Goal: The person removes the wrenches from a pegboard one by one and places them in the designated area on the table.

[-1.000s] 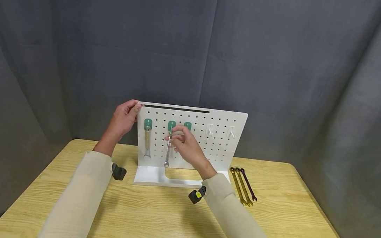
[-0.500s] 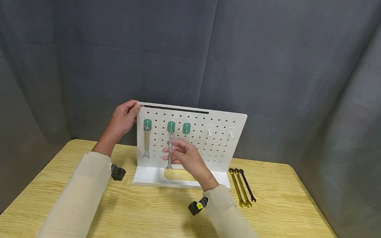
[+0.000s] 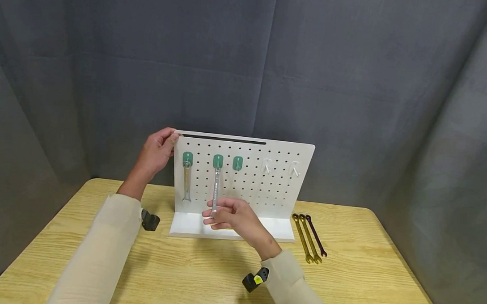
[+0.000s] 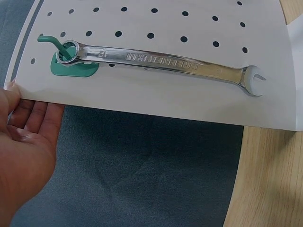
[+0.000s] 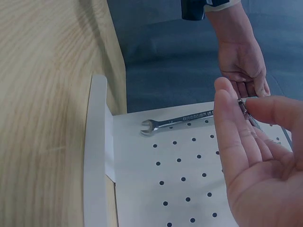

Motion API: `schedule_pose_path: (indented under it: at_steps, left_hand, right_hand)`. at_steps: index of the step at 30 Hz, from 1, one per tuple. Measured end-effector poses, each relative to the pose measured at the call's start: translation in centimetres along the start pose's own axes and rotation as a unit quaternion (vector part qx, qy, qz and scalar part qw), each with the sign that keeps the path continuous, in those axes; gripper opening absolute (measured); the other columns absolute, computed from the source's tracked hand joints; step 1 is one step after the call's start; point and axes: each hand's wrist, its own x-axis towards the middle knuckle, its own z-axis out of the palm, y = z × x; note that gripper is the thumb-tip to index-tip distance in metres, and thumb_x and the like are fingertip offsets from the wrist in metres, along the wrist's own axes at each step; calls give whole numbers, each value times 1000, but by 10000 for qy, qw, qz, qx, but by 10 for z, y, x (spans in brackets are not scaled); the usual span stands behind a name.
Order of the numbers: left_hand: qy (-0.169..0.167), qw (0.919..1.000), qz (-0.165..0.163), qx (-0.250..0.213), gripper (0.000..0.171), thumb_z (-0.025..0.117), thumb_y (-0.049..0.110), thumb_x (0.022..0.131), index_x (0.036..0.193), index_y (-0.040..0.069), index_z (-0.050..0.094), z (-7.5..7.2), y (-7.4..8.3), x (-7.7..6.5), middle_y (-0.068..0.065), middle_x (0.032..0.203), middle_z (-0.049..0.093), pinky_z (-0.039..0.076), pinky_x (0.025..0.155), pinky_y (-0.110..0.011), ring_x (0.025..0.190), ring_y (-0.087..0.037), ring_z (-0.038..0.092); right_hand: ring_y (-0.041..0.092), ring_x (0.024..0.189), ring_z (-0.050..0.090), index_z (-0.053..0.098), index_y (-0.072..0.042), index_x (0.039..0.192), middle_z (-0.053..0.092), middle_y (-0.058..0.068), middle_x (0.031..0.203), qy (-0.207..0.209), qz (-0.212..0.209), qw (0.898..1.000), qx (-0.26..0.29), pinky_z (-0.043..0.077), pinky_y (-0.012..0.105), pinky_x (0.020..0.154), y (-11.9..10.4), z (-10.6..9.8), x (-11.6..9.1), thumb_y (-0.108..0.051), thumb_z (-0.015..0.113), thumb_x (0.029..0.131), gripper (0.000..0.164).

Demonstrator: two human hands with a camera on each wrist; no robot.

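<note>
My left hand (image 3: 156, 151) grips the upper left corner of a white pegboard (image 3: 265, 213), thumb in front and fingers behind. A silver combination wrench (image 4: 165, 63) hangs by its ring end from the leftmost green hook (image 4: 78, 69). On the second green hook (image 3: 217, 160) hangs another silver combination wrench (image 3: 216, 187), ring end up. My right hand (image 3: 239, 221) pinches its lower end between thumb and index finger. In the right wrist view the fingers (image 5: 232, 137) hide most of that wrench.
A third green hook (image 3: 237, 163) and two clear white hooks (image 3: 267, 166) bear nothing. Two gold wrenches (image 3: 305, 239) and a purple one (image 3: 316, 236) lie on the wooden table (image 3: 207, 276) right of the board. A grey curtain (image 3: 246, 71) stands behind.
My right hand has slid from the second wrench's upper end down to its lower end. That wrench now hangs almost straight. My left hand stays on the board's corner.
</note>
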Motion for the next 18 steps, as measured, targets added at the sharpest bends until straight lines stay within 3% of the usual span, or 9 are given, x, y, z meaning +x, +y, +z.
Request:
schedule_pose_path:
  at_steps: [18]
  left_hand:
    - [12,10000,38,13,39,48,31,111,134,2,59,-3,-1,-2,-19,128,61,48,104,-48,119,-32,59]
  right_hand:
    - [27,102,73,63,5,129,73,18,114,-62,-379,9992,80,59,42,87,-7,6,-11,-3,60,101,29]
